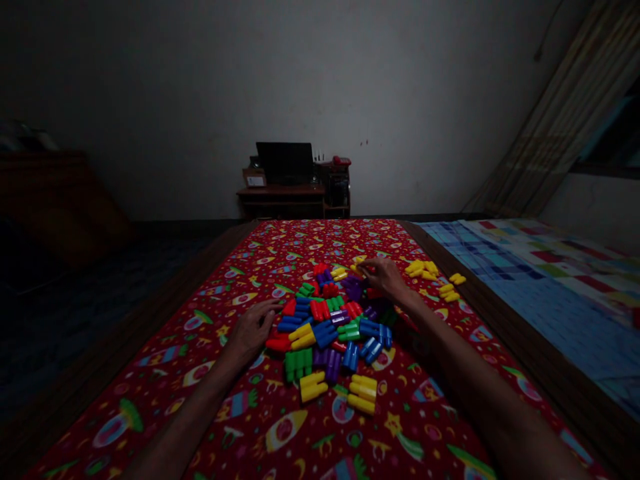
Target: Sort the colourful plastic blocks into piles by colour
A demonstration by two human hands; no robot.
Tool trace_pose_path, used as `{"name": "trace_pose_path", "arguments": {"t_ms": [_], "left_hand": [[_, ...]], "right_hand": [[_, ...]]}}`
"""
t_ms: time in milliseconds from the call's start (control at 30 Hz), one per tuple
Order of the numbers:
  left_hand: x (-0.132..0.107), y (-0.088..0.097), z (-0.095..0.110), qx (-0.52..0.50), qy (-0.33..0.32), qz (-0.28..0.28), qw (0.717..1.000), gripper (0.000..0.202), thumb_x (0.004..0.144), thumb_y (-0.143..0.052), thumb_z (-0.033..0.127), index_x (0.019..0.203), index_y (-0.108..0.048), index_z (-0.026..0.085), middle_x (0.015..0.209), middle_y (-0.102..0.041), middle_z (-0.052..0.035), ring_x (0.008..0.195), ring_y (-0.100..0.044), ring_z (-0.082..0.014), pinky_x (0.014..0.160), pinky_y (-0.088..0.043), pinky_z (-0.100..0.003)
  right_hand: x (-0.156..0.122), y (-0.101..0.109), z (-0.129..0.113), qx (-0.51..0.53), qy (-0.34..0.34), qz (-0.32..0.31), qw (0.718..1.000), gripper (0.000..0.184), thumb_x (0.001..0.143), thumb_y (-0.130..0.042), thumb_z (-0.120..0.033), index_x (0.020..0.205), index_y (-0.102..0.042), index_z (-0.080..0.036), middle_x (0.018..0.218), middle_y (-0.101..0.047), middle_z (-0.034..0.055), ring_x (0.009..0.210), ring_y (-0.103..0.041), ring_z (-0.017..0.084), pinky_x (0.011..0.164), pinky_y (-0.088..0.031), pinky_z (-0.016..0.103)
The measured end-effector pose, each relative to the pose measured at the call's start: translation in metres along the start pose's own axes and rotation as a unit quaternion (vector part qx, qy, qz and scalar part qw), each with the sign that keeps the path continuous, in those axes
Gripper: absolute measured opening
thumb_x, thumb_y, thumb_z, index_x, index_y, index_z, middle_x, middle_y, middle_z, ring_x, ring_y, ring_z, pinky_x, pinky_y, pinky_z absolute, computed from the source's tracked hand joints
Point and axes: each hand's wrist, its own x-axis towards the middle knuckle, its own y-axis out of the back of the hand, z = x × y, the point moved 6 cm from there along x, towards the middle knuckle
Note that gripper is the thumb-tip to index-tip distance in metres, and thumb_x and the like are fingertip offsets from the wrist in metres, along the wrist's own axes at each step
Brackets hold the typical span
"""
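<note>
My right hand (384,275) reaches over the far right side of a heap of plastic building blocks, its fingertips pinched on a yellow block (358,264). Part of that block is hidden behind the fingers. Just below the hand lie purple blocks (354,288). At the heap's left edge my left hand (254,325) rests on the cloth with fingers stretched out, near a red block (289,307) and blue blocks (289,324). Closer to me are a green block (299,365) and two yellow blocks (313,387) (363,393).
A small group of yellow blocks (423,269) lies apart on the right, with more yellow ones (449,292) beside it. Everything rests on a red patterned cloth (280,430). Beyond stands a desk (283,191) with a monitor (284,162). Blue bedding (505,313) spreads at right.
</note>
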Motion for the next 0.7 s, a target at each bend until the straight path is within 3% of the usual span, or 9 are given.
{"name": "trace_pose_path", "arguments": {"t_ms": [67,200,400,500,700], "left_hand": [[0.0,0.0,0.0,0.004,0.001,-0.001,1.0,0.042,0.087,-0.037,0.038,0.098,-0.072,0.017,0.114,-0.069,-0.0111,0.108,-0.062,-0.0256,0.096,-0.048,-0.042],[0.002,0.0,-0.002,0.011,0.003,-0.004,1.0,0.042,0.086,-0.038,0.04,0.096,-0.073,0.018,0.113,-0.069,-0.0106,0.107,-0.062,-0.0255,0.095,-0.049,-0.04],[0.001,0.001,-0.002,0.001,0.008,-0.01,1.0,0.041,0.085,-0.039,0.04,0.096,-0.072,0.019,0.115,-0.069,-0.0099,0.107,-0.063,-0.0247,0.096,-0.049,-0.04],[0.001,0.002,-0.002,0.0,0.014,-0.01,1.0,0.042,0.085,-0.039,0.041,0.096,-0.072,0.017,0.118,-0.068,-0.0112,0.108,-0.062,-0.0249,0.098,-0.048,-0.041],[0.001,0.001,-0.002,0.009,0.004,-0.007,1.0,0.042,0.086,-0.038,0.039,0.097,-0.072,0.017,0.116,-0.069,-0.011,0.107,-0.063,-0.0255,0.096,-0.049,-0.041]], "right_hand": [[0.0,0.019,0.026,-0.059,-0.062,0.014,0.996,0.026,0.088,-0.051,-0.028,0.1,-0.073,-0.021,0.093,-0.073,0.0086,0.083,-0.065,0.019,0.069,-0.042,0.025],[-0.013,0.046,0.077,-0.135,-0.148,-0.015,0.98,0.024,0.083,-0.054,-0.022,0.096,-0.074,-0.021,0.095,-0.073,0.0089,0.086,-0.066,0.02,0.067,-0.042,0.024],[-0.044,0.058,0.121,-0.142,-0.126,-0.026,0.982,0.024,0.075,-0.059,-0.017,0.096,-0.07,-0.019,0.09,-0.073,0.0069,0.079,-0.065,0.018,0.063,-0.041,0.023],[-0.053,0.066,0.141,-0.097,-0.117,0.006,0.988,0.021,0.076,-0.057,-0.021,0.092,-0.07,-0.018,0.087,-0.073,0.0065,0.074,-0.065,0.018,0.061,-0.042,0.022],[-0.066,0.092,0.193,-0.111,-0.182,0.069,0.975,0.029,0.08,-0.05,-0.028,0.094,-0.073,-0.016,0.091,-0.074,0.0108,0.079,-0.068,0.022,0.066,-0.048,0.027]]}}
